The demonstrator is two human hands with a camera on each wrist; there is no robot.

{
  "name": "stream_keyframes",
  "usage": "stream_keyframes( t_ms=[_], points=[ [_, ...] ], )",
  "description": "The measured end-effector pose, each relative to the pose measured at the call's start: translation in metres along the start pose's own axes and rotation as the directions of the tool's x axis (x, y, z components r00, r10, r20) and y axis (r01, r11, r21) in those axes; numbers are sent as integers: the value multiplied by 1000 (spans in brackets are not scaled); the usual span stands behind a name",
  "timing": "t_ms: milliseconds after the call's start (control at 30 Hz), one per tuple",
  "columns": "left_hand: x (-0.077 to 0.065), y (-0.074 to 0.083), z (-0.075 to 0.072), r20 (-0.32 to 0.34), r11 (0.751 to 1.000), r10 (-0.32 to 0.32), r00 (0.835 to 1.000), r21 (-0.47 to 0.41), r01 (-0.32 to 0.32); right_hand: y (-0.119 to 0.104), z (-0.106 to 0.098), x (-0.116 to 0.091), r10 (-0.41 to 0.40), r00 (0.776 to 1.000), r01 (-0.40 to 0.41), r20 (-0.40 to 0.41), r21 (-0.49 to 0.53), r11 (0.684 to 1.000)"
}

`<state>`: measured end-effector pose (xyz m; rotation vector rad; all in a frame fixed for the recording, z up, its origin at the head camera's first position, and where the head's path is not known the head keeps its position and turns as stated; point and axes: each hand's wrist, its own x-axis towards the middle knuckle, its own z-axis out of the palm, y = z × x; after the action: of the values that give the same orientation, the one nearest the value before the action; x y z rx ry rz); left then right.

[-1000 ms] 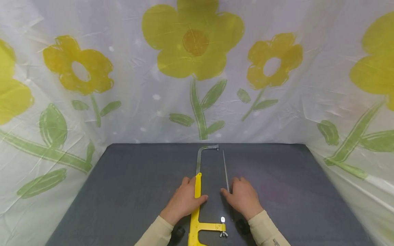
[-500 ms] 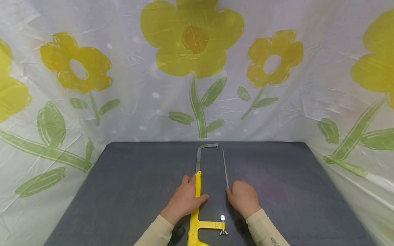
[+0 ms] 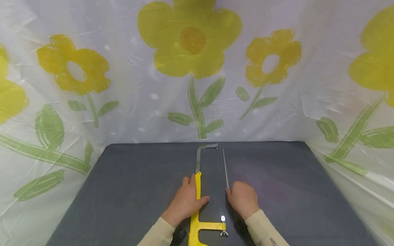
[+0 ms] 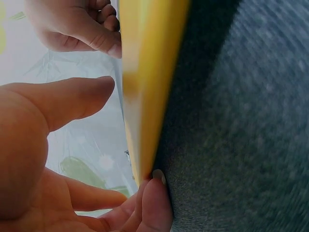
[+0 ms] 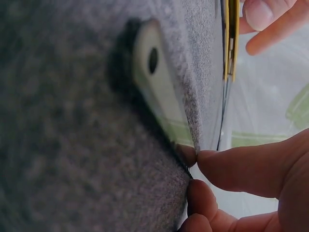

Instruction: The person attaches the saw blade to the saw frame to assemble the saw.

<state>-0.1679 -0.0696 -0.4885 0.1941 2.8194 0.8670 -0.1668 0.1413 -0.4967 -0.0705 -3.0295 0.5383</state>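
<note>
A hacksaw frame (image 3: 198, 186), yellow with a grey metal front arm, lies lengthwise on the dark table. My left hand (image 3: 186, 203) holds it around its middle, fingers along the left side and the straight thumb reaching across to the right. To its right lies a thin hacksaw blade (image 3: 225, 167), apart from the frame. My right hand (image 3: 244, 198) pinches this blade between thumb and fingers, close to the table. The right wrist view shows the blade's near end (image 5: 166, 92) with a round hole. A wing nut (image 3: 223, 233) sits on the frame's lower yellow arm.
The dark table (image 3: 141, 177) ends at a pale curtain (image 3: 132, 119) printed with yellow flowers, which surrounds its back and sides. Dark wrist straps (image 3: 181, 234) show below both hands. The frame's handle runs out of the bottom of the head view.
My right hand has drawn its thumb and fingers together on the blade, from a looser pose. The left hand and the hacksaw frame stay almost where they were.
</note>
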Motion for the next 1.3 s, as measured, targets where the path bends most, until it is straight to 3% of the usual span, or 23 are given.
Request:
stream_keyframes(
  t_ms=[700,1300],
  points=[
    [0,2,1,-8,1000,18,1000,19,-18,-3,0,0,-66,996,66,-53,11,998],
    [1,1,1,12,1000,0,1000,25,-1,-2,-4,-1,-4,999,4,-39,13,1000]
  ],
)
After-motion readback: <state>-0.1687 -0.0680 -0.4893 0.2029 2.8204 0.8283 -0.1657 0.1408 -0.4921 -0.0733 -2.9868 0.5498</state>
